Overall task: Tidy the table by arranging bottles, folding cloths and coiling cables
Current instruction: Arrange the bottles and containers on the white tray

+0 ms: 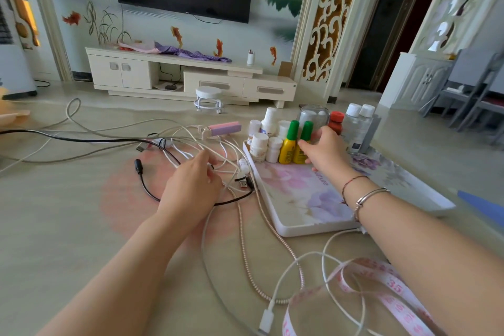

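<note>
Several bottles stand at the far end of a floral tray (305,207): small white pill bottles (258,146), two yellow bottles with green caps (288,144), a red-capped bottle (336,120) and clear bottles with white caps (354,128). My right hand (324,150) curls its fingers round the right yellow bottle (303,142). My left hand (193,180) lies over a tangle of white cables (218,150), fingers bent down onto them. A black cable (144,180) and a braided cable (245,248) cross the table.
A pink and purple power bank (225,128) lies among the cables at the back. A pink measuring tape (387,297) sits at the front right, near a white plug (266,320). A blue object (482,206) pokes in at the right edge.
</note>
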Demonstrator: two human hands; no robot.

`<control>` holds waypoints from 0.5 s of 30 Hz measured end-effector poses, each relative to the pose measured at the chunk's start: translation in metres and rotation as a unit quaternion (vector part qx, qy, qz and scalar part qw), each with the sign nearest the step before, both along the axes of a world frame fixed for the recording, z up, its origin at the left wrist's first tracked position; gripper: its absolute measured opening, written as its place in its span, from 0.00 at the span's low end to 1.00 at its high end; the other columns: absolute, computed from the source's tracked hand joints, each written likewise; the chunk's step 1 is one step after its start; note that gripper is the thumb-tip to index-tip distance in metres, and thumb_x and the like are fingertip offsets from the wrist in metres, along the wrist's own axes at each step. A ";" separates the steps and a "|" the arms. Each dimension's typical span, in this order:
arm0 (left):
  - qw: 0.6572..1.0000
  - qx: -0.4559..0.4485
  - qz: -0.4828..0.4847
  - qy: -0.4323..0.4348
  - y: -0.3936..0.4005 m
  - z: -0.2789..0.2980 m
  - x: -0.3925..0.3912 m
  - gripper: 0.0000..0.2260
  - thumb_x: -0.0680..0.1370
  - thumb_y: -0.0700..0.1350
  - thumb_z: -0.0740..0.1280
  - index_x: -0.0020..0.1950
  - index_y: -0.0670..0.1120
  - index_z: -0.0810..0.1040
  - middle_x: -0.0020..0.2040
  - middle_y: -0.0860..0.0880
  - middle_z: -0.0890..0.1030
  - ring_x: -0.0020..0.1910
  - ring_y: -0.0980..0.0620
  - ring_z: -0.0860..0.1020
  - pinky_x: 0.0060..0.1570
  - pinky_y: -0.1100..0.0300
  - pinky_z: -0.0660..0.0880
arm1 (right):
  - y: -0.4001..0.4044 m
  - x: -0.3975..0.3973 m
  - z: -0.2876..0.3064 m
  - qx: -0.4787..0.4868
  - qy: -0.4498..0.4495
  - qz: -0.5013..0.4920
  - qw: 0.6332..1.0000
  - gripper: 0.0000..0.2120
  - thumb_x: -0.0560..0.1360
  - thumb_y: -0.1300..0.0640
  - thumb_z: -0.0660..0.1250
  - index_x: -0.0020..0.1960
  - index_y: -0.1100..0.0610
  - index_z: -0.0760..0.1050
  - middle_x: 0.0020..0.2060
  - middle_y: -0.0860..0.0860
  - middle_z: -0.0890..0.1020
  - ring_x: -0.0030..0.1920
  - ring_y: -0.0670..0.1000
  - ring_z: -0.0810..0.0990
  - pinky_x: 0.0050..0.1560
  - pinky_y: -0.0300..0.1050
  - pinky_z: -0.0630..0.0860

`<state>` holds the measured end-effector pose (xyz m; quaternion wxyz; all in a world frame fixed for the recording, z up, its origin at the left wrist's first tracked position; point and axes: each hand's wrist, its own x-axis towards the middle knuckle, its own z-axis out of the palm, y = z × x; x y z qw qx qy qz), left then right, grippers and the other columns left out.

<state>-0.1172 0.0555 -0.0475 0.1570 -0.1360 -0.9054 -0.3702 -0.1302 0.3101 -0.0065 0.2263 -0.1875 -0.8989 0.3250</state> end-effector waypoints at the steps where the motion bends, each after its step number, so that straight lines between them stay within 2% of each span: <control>1: 1.000 0.000 0.000 -0.001 0.000 0.000 0.000 0.10 0.74 0.40 0.62 0.54 0.50 0.74 0.45 0.52 0.79 0.46 0.47 0.76 0.46 0.54 0.74 | -0.002 0.000 0.000 0.000 -0.005 -0.002 1.000 0.18 0.71 0.46 0.69 0.51 0.56 0.67 0.45 0.53 0.80 0.43 0.58 0.82 0.43 0.60 0.80; 6: 1.000 0.001 -0.004 0.000 -0.001 0.000 0.001 0.10 0.74 0.40 0.61 0.53 0.50 0.74 0.45 0.52 0.79 0.46 0.47 0.76 0.47 0.54 0.74 | -0.007 0.003 -0.004 -0.013 -0.030 -0.013 0.999 0.19 0.70 0.57 0.70 0.54 0.59 0.64 0.42 0.55 0.78 0.40 0.58 0.83 0.40 0.60 0.81; 10: 1.000 0.003 -0.006 0.007 -0.002 0.000 0.003 0.10 0.74 0.40 0.61 0.53 0.50 0.74 0.44 0.53 0.78 0.45 0.48 0.75 0.44 0.55 0.72 | -0.005 0.002 -0.008 -0.013 -0.026 -0.010 1.000 0.11 0.70 0.63 0.67 0.45 0.55 0.66 0.42 0.54 0.76 0.44 0.59 0.82 0.44 0.58 0.80; 12: 1.000 0.002 -0.005 0.010 -0.002 0.000 0.003 0.10 0.74 0.40 0.61 0.53 0.50 0.74 0.44 0.53 0.78 0.44 0.49 0.75 0.42 0.56 0.71 | -0.005 0.000 -0.009 -0.005 -0.021 -0.010 1.000 0.11 0.71 0.63 0.67 0.41 0.53 0.65 0.43 0.55 0.77 0.44 0.59 0.82 0.46 0.54 0.79; 15: 1.000 0.002 -0.002 0.010 -0.002 0.000 0.003 0.10 0.74 0.40 0.61 0.53 0.50 0.74 0.44 0.53 0.78 0.44 0.49 0.75 0.41 0.57 0.69 | -0.006 -0.002 -0.010 0.003 -0.016 -0.009 1.000 0.12 0.72 0.62 0.68 0.39 0.52 0.65 0.44 0.56 0.79 0.45 0.58 0.82 0.45 0.51 0.78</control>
